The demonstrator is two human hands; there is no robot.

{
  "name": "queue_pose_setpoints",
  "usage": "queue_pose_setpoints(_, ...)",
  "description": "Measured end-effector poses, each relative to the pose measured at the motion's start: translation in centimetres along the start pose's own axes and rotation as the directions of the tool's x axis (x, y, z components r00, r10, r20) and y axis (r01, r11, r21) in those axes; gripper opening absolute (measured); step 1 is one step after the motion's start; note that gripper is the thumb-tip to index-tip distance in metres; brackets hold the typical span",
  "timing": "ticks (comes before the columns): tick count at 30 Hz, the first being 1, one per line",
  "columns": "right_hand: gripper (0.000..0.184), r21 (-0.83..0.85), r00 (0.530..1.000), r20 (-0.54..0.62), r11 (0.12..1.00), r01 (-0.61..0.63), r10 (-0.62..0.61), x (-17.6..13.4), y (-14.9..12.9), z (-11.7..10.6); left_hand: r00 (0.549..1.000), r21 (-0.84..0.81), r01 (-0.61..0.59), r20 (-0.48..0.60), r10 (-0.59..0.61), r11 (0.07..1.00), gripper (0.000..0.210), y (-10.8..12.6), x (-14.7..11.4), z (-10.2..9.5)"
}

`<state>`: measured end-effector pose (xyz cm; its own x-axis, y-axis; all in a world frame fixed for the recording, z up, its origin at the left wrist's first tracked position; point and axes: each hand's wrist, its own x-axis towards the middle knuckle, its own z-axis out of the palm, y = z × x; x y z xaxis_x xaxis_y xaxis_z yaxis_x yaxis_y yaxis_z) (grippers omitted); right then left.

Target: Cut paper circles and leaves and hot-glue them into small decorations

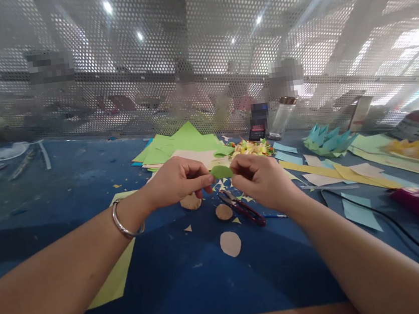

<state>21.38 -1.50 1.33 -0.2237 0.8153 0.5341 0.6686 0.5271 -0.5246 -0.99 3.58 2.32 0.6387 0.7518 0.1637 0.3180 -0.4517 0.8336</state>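
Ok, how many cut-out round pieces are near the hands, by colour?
Green, held between left hand and right hand: 1
Tan, lying on the blue mat: 3
Total: 4

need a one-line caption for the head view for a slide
Left hand and right hand pinch a small green paper piece above scissors on a blue table.
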Motion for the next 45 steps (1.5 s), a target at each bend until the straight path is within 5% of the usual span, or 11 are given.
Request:
queue_pose_setpoints(6,0.014,-0.002,0.994,0.113,1.000,0.001,-0.001,0.1,0.4,0.1,0.991,0.045,-0.085,-0.095,0.089,0.995,0.033,-0.7,0.6,-0.2)
queue_pose_setpoints(9,0.011,-0.036,0.980,0.199,0.999,0.007,0.000,0.1,0.6,0.4,0.994,0.044,-0.102,-0.045,0.104,0.994,0.038,-0.7,0.5,0.6)
queue_pose_setpoints(15,0.010,-0.046,0.979,0.204,0.999,-0.003,0.012,0.0,0.3,0.6,0.988,-0.071,0.084,0.138,-0.073,0.994,0.015,-0.3,-0.2,1.9)
queue_pose_setpoints(20,0.008,-0.067,0.993,0.056,0.992,0.112,-0.108,-0.2,0.5,0.4,0.955,-0.386,0.295,0.079,-0.287,0.874,0.015,-0.1,-0.2,2.3)
queue_pose_setpoints(30,0.013,-0.183,0.960,0.070,0.942,0.280,-0.271,-0.5,0.4,0.8,0.923,-0.668,0.264,-0.036,-0.384,0.696,0.023,0.4,0.3,2.5)
queue_pose_setpoints(37,0.007,-0.135,0.956,0.036,0.946,0.294,-0.292,-0.5,0.5,1.0,0.949,-0.638,0.223,-0.031,-0.313,0.737,0.016,-0.2,0.3,3.0)
queue_pose_setpoints(45,0.007,-0.026,0.993,-0.028,0.993,0.111,-0.112,-0.2,0.5,1.1,0.989,-0.491,0.107,-0.037,-0.144,0.864,0.020,-0.2,0.0,3.5)
